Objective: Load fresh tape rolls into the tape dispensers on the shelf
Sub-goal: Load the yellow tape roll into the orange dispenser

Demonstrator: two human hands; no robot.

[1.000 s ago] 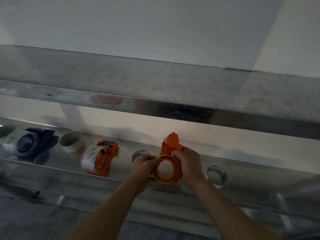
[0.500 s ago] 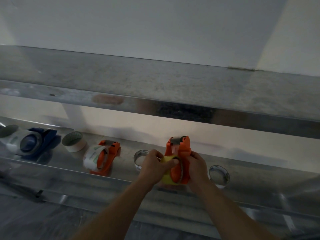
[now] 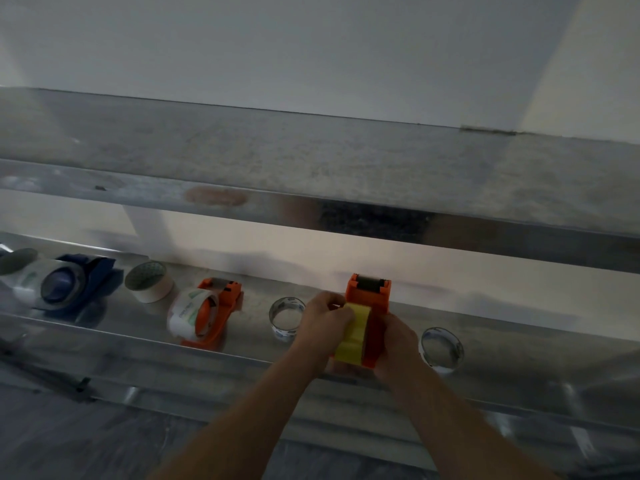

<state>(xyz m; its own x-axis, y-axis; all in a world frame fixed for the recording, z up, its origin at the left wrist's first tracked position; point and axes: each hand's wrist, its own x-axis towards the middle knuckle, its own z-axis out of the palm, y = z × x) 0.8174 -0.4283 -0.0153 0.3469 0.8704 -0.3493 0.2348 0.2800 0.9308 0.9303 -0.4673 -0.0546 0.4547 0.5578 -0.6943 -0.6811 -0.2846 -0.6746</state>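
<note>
Two bare hands meet at the front edge of a brushed-metal lower shelf (image 3: 104, 344). The left hand (image 3: 325, 322) curls its fingers over a yellow tape roll (image 3: 351, 336), a smooth glossy cylinder seen edge-on, which sits against the left side of an orange plastic tape dispenser (image 3: 369, 301). The right hand (image 3: 398, 341) wraps around that dispenser's right flank and lower end, gripping it with its nose pointing toward the wall. At the nose, a dark ribbed roller (image 3: 369, 282) lies across a squared orange bracket. Fingers and roll cover the hub, so I cannot tell whether the roll is fully seated.

Just left of the left knuckles, a transparent tape ring (image 3: 287, 318) rests flat on the shelf, thin-walled and shiny. A second clear glossy ring (image 3: 441, 348) lies just right of the right hand. Further left, a second orange dispenser (image 3: 223, 306) lies on its side carrying a cloudy roll with green print (image 3: 185, 311). Beyond it a matte cream paper tape roll (image 3: 149, 282) lies flat. At the far left a blue plastic dispenser (image 3: 95, 270) holds a clear wrapped roll (image 3: 33, 284) around a dark blue hub.

Above, a dull speckled grey upper shelf (image 3: 311, 161) with a mirror-like front edge spans the view, under a plain pale wall (image 3: 311, 46).
</note>
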